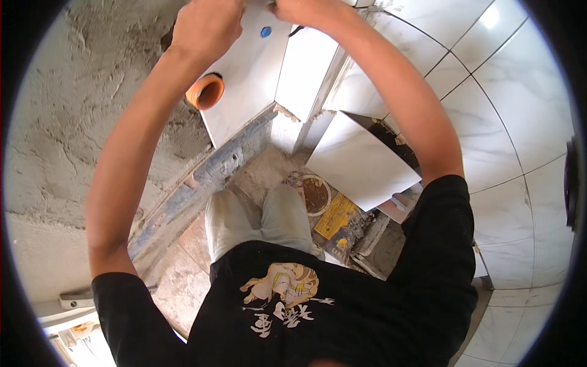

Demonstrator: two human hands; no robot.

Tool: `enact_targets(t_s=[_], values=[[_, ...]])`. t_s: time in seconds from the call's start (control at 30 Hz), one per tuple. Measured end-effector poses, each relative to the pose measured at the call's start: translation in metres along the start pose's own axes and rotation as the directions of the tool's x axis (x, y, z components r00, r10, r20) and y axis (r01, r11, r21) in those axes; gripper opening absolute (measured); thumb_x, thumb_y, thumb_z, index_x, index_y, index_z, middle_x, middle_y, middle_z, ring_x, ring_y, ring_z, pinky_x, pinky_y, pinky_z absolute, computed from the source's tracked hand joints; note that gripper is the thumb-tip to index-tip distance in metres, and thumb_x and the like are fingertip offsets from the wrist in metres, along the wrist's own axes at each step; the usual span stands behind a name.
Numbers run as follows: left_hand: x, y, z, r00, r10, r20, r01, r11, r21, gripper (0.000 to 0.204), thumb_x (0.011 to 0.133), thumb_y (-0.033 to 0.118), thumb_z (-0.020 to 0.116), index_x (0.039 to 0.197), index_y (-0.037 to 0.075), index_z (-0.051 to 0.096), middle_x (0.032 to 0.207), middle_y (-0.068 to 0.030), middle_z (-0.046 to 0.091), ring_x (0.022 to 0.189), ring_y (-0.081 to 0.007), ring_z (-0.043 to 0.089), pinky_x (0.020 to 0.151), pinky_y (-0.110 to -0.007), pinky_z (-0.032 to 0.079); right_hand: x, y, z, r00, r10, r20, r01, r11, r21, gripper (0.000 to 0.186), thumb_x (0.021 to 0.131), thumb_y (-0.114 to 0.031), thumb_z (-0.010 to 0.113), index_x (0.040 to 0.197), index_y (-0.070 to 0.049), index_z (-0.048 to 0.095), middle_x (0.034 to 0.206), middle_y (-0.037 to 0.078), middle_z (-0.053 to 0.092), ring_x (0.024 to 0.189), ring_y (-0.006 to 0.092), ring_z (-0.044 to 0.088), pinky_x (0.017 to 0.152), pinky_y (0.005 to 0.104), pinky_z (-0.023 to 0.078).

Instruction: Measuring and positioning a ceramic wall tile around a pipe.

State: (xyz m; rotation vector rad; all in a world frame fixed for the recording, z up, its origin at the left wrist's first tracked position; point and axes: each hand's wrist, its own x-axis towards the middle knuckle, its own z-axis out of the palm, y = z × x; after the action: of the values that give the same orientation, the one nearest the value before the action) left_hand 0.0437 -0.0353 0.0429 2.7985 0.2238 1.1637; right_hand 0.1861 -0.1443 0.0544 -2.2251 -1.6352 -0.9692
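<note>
My left hand (211,27) is raised to the wall at the top of the head view, its fingers curled closed; what they hold, if anything, is hidden. Close to the right, my right hand (306,9) is partly cut off by the upper edge, with bent fingers against the tile; anything in its grasp is out of sight. Beneath both lies a white wall tile (247,92), bearing a blue round spot (265,32). An orange pipe end (206,92) sticks out at its left edge, below my left hand.
Rough grey mortar (104,92) covers the left wall. A metal straightedge (202,174) runs along the tile's lower edge. A loose white tile (364,162) leans near a bucket (316,194) and a yellow-labelled bag (336,220). Marbled tiles (483,128) cover the right wall.
</note>
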Motion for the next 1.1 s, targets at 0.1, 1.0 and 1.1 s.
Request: enact_targets(t_s=[0.1, 1.0, 1.1], values=[[-0.051, -0.038, 0.016, 0.797, 0.193, -0.572, -0.327, 0.935, -0.141, 0.019, 0.087, 0.004, 0.071, 0.105, 0.006, 0.067, 0.101, -0.0137, 0.070, 0.086, -0.0323, 0.068, 0.078, -0.038, 0.055, 0.004, -0.006, -0.006, 0.999, -0.008, 0.053, 0.012, 0.998, -0.065, 0.016, 0.081, -0.008, 0.062, 0.089, 0.001, 0.073, 0.083, 0.025, 0.070, 0.080, 0.0424, 0.070, 0.073, 0.0493, 0.057], [-0.260, -0.079, 0.227, 0.573, -0.793, -0.206, 0.591, 0.574, -0.567, 0.010, 0.078, 0.010, 0.079, 0.087, 0.006, 0.076, 0.078, -0.0128, 0.073, 0.065, -0.0274, 0.069, 0.062, -0.037, 0.053, 0.054, 0.004, -0.021, 0.864, -0.217, 0.455, 0.368, 0.889, -0.274, 0.014, 0.072, -0.007, 0.062, 0.080, -0.001, 0.072, 0.076, 0.023, 0.069, 0.075, 0.0402, 0.070, 0.065, 0.0510, 0.055], [-0.263, -0.084, 0.229, 0.591, -0.775, -0.224, 0.560, 0.594, -0.578, 0.010, 0.078, 0.010, 0.079, 0.087, 0.006, 0.076, 0.078, -0.0121, 0.073, 0.065, -0.0263, 0.070, 0.062, -0.036, 0.053, 0.057, 0.004, -0.018, 0.871, -0.196, 0.450, 0.340, 0.902, -0.265, 0.014, 0.072, -0.007, 0.062, 0.079, 0.000, 0.072, 0.076, 0.023, 0.069, 0.074, 0.0393, 0.070, 0.064, 0.0498, 0.055]])
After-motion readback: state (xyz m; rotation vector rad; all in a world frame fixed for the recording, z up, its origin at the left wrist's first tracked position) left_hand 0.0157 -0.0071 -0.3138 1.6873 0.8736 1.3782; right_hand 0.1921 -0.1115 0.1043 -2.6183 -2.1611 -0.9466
